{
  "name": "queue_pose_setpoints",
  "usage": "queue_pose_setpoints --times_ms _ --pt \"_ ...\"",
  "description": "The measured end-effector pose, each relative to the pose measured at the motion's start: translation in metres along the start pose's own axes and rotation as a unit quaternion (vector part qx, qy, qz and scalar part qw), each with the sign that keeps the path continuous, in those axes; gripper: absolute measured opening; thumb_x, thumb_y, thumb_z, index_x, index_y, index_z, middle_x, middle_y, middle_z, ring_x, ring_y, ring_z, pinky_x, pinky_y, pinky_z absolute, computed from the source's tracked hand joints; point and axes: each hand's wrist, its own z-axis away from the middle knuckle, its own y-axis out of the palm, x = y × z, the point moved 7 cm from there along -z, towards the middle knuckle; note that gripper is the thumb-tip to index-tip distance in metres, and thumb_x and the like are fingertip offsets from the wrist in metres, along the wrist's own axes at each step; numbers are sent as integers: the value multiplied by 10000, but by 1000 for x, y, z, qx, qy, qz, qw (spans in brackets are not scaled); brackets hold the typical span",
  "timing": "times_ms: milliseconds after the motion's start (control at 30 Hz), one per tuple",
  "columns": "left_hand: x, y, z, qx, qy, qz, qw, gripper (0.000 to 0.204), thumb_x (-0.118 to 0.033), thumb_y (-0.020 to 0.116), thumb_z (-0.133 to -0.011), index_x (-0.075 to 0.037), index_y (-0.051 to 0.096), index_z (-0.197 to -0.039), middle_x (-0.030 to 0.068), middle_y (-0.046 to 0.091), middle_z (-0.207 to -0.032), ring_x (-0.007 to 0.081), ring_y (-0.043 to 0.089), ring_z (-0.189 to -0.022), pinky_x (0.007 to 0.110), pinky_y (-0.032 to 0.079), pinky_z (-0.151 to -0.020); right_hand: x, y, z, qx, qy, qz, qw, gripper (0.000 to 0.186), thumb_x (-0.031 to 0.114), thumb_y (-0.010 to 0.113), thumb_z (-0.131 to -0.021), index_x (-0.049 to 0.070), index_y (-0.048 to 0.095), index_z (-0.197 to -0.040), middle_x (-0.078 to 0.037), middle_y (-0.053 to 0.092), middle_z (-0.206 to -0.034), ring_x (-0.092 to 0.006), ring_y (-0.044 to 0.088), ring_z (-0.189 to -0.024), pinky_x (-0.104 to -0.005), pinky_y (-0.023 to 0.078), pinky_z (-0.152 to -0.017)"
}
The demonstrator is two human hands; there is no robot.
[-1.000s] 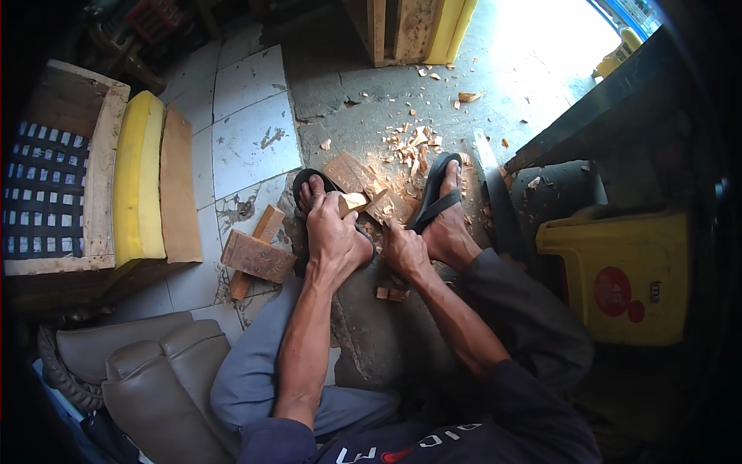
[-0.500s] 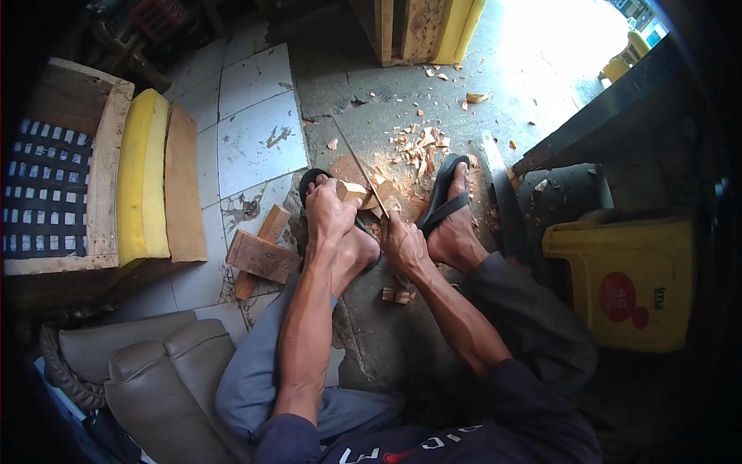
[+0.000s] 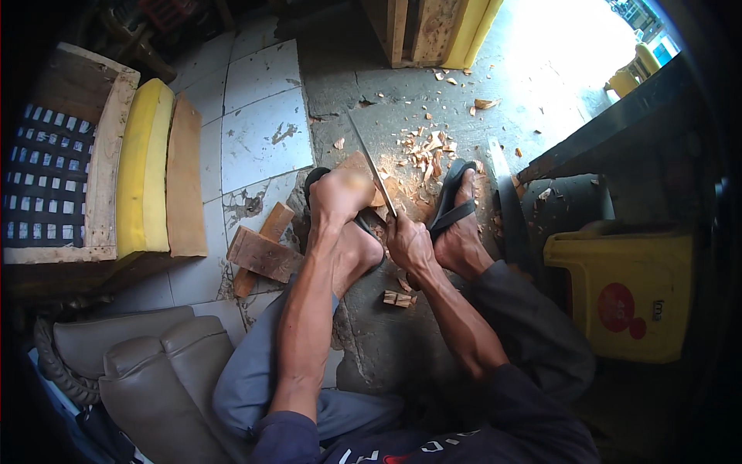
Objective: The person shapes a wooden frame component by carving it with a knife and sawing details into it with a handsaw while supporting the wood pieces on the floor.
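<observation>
My left hand (image 3: pixel 336 199) is closed around a small wood block (image 3: pixel 377 199) between my feet, partly smeared by motion. In my right hand (image 3: pixel 410 241) is the handle end of a long thin blade, like a machete (image 3: pixel 369 155). Its blade slants away up and to the left, close beside the left hand and the block. A flat brown wood piece (image 3: pixel 358 161) shows just beyond the left hand. Wood chips (image 3: pixel 430 155) lie scattered in front of my feet.
Two crossed wood offcuts (image 3: pixel 264 254) lie left of my left foot. A handsaw (image 3: pixel 506 205) rests by my right foot. At the right stands a yellow plastic stool (image 3: pixel 618 294); at the left, a wooden frame with webbing (image 3: pixel 104 170) and yellow foam (image 3: pixel 147 170).
The left hand has turned over the block, hiding more of it, and blurs. The blade in my right hand stands a little steeper. The whole view has shifted slightly.
</observation>
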Motion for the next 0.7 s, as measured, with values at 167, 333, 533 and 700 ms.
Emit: queue_pose_setpoints --times_ms 167,333,533,700 --pt "-12 5 -4 17 -11 -7 1000 507 -280 851 -723 46 725 -1089 278 739 -1022 412 731 -998 429 587 -899 -21 12 4 -18 36 30 999 240 249 518 -1014 65 552 -1166 -334 679 -824 -516 686 -811 -662 514 -719" --pt "-13 4 -11 32 6 -12 999 499 -286 855 -730 37 727 -1089 285 738 -1033 400 734 -1005 431 583 -911 -29 14 -6 5 47 -42 998 292 286 503 -1040 32 636 -1091 -325 694 -835 -513 690 -797 -632 523 -711" --pt "11 3 -29 73 -23 -28 997 707 -347 892 -680 43 695 -1236 270 742 -1077 369 732 -1030 414 566 -919 -21 -7 -16 64 77 -70 993 342 316 515 -1035 42 637 -1200 -284 696 -788 -493 690 -733 -576 539 -686" --pt "5 7 -30 60 -27 -54 996 656 -358 878 -682 51 710 -1166 264 746 -1055 371 739 -978 425 572 -880 8 -8 2 -29 -12 41 999 234 217 499 -1006 64 544 -1177 -315 684 -796 -521 686 -758 -642 517 -682"
